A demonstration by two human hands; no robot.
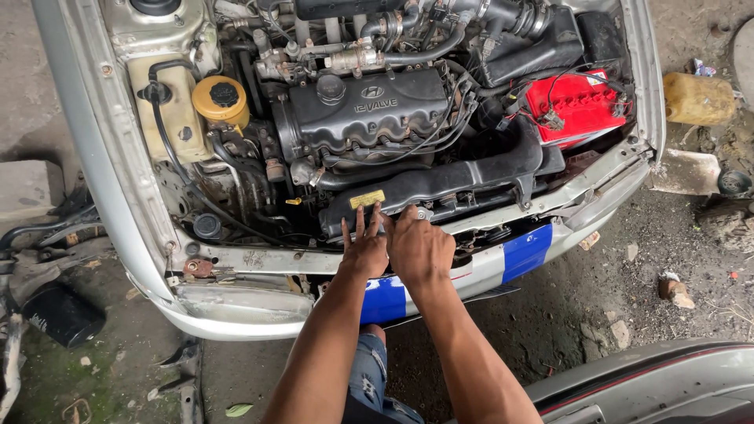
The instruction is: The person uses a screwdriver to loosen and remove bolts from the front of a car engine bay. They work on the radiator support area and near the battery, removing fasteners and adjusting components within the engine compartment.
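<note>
Centrally, lower middle of frame: left hand (364, 250) spread flat, fingers open, pressing on the black radiator top tank (432, 188) just under the yellow sticker (367, 199). Right hand (419, 250) closed into a fist right beside it, knuckles up, gripping something small at the tank's front edge, near a pale metal fitting (423, 213); gripped item hidden, cannot tell what. Hands touching each other at the thumbs.

Judgement on doing this well: keep flat palm steadying the tank while the closed hand works; pull or turn straight, not sideways, to spare the plastic; mind loose wiring near the red battery (576, 105), upper right.

Count, engine bay at top of frame:
- one black valve cover (369, 108), centre
- one red battery
- one yellow-bodied, black-capped reservoir (221, 98), upper left
- one cream overflow bottle (169, 102), left of it
- two blue patches on the silver bumper (525, 251), below the hands

Outside the car: one black oil filter (63, 314) on the ground, lower left; one yellow jerrycan (697, 97), upper right edge.
</note>
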